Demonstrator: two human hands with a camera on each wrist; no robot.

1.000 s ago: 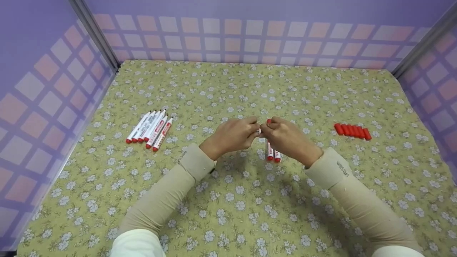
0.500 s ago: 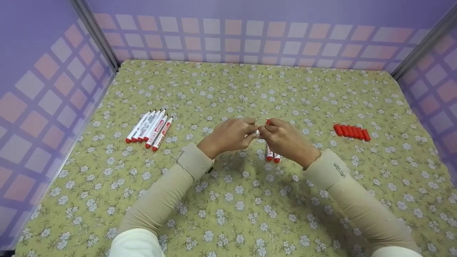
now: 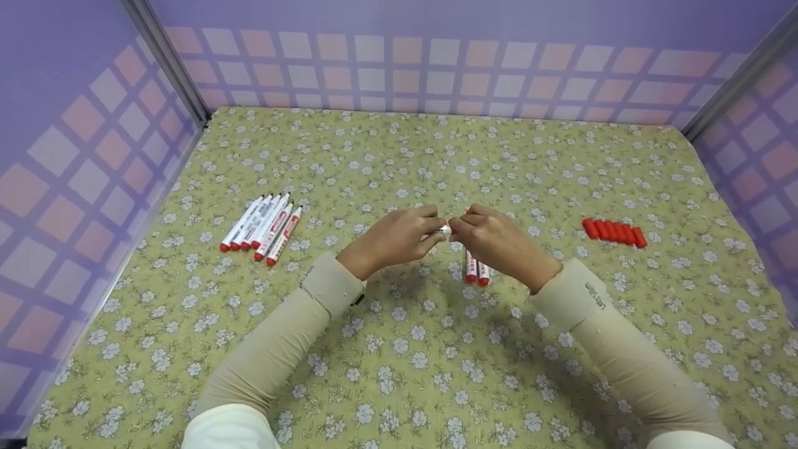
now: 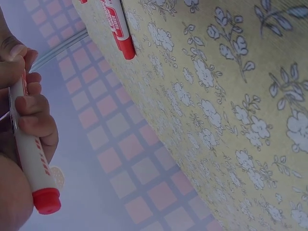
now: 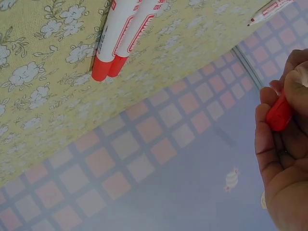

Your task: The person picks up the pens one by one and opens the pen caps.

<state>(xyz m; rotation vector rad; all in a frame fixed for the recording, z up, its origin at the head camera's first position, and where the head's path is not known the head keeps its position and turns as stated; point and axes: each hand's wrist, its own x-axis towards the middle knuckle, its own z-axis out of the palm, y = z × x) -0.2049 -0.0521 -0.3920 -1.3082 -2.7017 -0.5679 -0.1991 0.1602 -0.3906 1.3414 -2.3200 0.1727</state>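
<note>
My left hand grips a white marker; its red end plug points out below the palm in the left wrist view. My right hand pinches a red cap between thumb and fingers. The two hands meet at the middle of the table, with a short white piece of the marker showing between them. Fingers hide the joint, so I cannot tell whether cap and marker are apart. Just under my right hand, two capped markers lie side by side, partly covered in the head view.
On the left lies a group of uncapped markers, dark tips facing away. A row of several red caps lies on the right. The flowered tablecloth is bounded by purple checked panels at the back and sides.
My left hand has shifted slightly left, and a bit more of the white marker shows between the hands. The right hand still pinches the cap. The laid-out markers and caps have not moved.
</note>
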